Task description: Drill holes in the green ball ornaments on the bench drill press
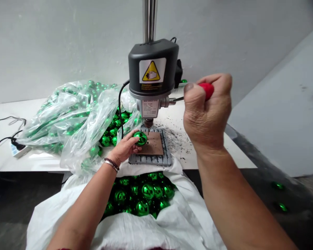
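Warning sticker [152, 71]: a yellow triangle with a hand pictogram sat on the dark head of the drill press [153, 51], and "Attention" could be made out underneath (the finer lettering was too small to read).
Data plate [149, 109]: rows of tiny print covered the pale panel below the head, none of it legible.
Clear plastic bag [75, 104]: it slumped across the left of the white desk [211, 159], filled with shiny balls [113, 132], some of them exposed at its opening.
White sack [135, 229]: it lay open below the desk's front edge, with more of the same balls piled inside.
Left grip [123, 147]: thumb and fingers pinched one green ball [140, 138].
Green ball: it was above the brown board [156, 144], just left of the drill bit [148, 131]; whether it touched the board could not be told.
Right grip [208, 111]: the fingers were curled tightly around the red knob [208, 91] on the drill press lever [179, 99].
Dark shavings [178, 137]: they were scattered over the desk, right of the brown board.
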A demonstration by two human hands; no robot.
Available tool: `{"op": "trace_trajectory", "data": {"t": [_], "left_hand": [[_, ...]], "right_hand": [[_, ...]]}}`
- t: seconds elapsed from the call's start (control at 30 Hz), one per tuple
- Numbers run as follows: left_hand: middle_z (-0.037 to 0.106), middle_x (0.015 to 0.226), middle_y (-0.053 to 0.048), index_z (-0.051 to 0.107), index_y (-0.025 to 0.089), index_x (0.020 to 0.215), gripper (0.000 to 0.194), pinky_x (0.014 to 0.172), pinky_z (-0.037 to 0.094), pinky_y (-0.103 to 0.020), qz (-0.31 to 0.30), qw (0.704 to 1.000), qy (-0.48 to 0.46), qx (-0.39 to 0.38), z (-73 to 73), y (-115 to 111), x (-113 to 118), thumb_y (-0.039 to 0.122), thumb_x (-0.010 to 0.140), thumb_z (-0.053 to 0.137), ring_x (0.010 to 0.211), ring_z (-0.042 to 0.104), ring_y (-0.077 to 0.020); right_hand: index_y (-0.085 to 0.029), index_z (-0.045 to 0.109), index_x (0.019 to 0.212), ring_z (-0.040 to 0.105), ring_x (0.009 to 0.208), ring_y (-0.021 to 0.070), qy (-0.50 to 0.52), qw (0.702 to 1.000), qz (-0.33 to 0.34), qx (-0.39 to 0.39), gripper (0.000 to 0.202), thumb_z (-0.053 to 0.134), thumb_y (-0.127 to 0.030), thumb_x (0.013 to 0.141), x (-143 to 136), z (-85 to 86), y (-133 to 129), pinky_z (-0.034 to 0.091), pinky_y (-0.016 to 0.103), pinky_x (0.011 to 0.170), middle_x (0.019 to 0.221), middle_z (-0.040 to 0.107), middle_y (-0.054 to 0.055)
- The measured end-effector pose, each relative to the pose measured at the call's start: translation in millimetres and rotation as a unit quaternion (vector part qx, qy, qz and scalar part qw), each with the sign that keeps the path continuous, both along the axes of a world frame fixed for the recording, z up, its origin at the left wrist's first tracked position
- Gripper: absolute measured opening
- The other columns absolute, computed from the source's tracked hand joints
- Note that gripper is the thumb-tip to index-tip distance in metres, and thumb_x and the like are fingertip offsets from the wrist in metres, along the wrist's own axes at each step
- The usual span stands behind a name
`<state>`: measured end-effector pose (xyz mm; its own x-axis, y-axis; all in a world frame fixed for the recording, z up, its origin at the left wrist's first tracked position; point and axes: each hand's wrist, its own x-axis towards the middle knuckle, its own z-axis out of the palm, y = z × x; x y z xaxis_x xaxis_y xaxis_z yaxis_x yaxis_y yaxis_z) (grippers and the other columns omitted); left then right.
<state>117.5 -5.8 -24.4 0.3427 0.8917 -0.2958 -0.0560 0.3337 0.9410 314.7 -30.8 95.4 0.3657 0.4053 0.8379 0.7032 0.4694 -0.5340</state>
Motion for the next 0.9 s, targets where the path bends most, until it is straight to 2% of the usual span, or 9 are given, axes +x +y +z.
{"op": "trace_trajectory", "data": {"t": [0.13,0.23,0.3,0.37,0.47,0.6,0.73,0.83,0.9], "left_hand": [[0.067,0.098,-0.002,0.059,0.022,0.122,0.055,0.066,0.051,-0.024,-0.026,0.985,0.127,0.113,-0.8,2,8,0.030,0.069,0.071,0.072,0.060,-0.0114],[0.067,0.100,-0.004,0.064,0.018,0.110,0.042,0.086,0.050,-0.034,-0.051,0.917,0.293,0.266,2.8,2,18,0.028,0.070,0.069,0.092,0.061,-0.0196],[0.066,0.108,-0.008,0.063,0.017,0.110,0.041,0.096,0.046,-0.039,-0.061,0.871,0.362,0.326,4.1,2,22,0.028,0.071,0.067,0.104,0.059,-0.0241],[0.064,0.117,-0.011,0.060,0.015,0.118,0.048,0.101,0.044,-0.041,-0.070,0.851,0.389,0.346,3.7,2,22,0.028,0.073,0.066,0.111,0.057,-0.0265],[0.060,0.126,-0.014,0.050,0.014,0.132,0.058,0.105,0.041,-0.042,-0.082,0.851,0.384,0.350,2.0,1,17,0.030,0.078,0.061,0.118,0.055,-0.0273],[0.058,0.126,-0.014,0.051,0.017,0.132,0.048,0.104,0.043,-0.041,-0.093,0.849,0.383,0.353,1.9,-2,8,0.030,0.086,0.052,0.116,0.056,-0.0251],[0.044,0.140,-0.017,0.049,0.018,0.136,0.059,0.106,0.042,-0.043,-0.105,0.813,0.429,0.380,-1.5,-4,6,0.024,0.079,0.062,0.125,0.050,-0.0287],[0.043,0.141,-0.017,0.049,0.020,0.136,0.068,0.103,0.043,-0.044,-0.067,0.807,0.450,0.377,-6.2,-3,6,0.018,0.071,0.069,0.123,0.052,-0.0300],[0.050,0.134,-0.014,0.053,0.020,0.131,0.066,0.101,0.044,-0.042,-0.025,0.818,0.437,0.372,-6.6,-1,6,0.017,0.068,0.071,0.119,0.054,-0.0288]], "right_hand": [[-0.015,0.041,0.088,0.041,0.067,0.0004,-0.010,1.000,-0.005,-0.007,0.027,0.042,-0.041,0.093,0,-0.3,0,0.037,0.014,0.062,0.080,0.042,-0.003],[-0.015,0.041,0.087,0.041,0.065,-0.0003,-0.008,1.000,-0.010,-0.001,0.026,0.043,-0.041,0.093,-1,0.2,-1,0.037,0.014,0.060,0.079,0.042,-0.004],[-0.015,0.041,0.087,0.041,0.065,-0.0004,-0.003,1.000,-0.008,0.003,0.025,0.044,-0.039,0.092,-1,0.7,-1,0.037,0.013,0.059,0.077,0.042,-0.004],[-0.015,0.042,0.086,0.041,0.065,-0.0003,0.001,1.000,-0.005,0.005,0.024,0.044,-0.038,0.092,-2,1.0,-1,0.037,0.013,0.059,0.077,0.043,-0.003],[-0.015,0.042,0.085,0.042,0.064,-0.0002,0.005,1.000,-0.010,0.009,0.024,0.043,-0.039,0.091,-2,1.2,-1,0.037,0.013,0.059,0.077,0.044,-0.003],[-0.015,0.041,0.085,0.041,0.064,-0.0006,0.004,1.000,-0.001,0.013,0.024,0.044,-0.039,0.091,-3,1.3,-1,0.038,0.013,0.059,0.077,0.044,-0.003],[-0.014,0.042,0.086,0.042,0.065,-0.0002,0.010,1.000,-0.001,0.010,0.027,0.044,-0.040,0.092,-2,1.1,-2,0.038,0.014,0.061,0.078,0.044,-0.003],[-0.014,0.043,0.087,0.042,0.068,0.0005,0.003,1.000,-0.001,0.013,0.030,0.044,-0.043,0.092,-1,0.0,-1,0.040,0.015,0.065,0.079,0.044,-0.003],[-0.014,0.044,0.087,0.043,0.070,0.0007,0.001,1.000,0.006,0.023,0.029,0.044,-0.043,0.092,0,-0.7,-1,0.040,0.015,0.067,0.079,0.044,-0.003]]}}
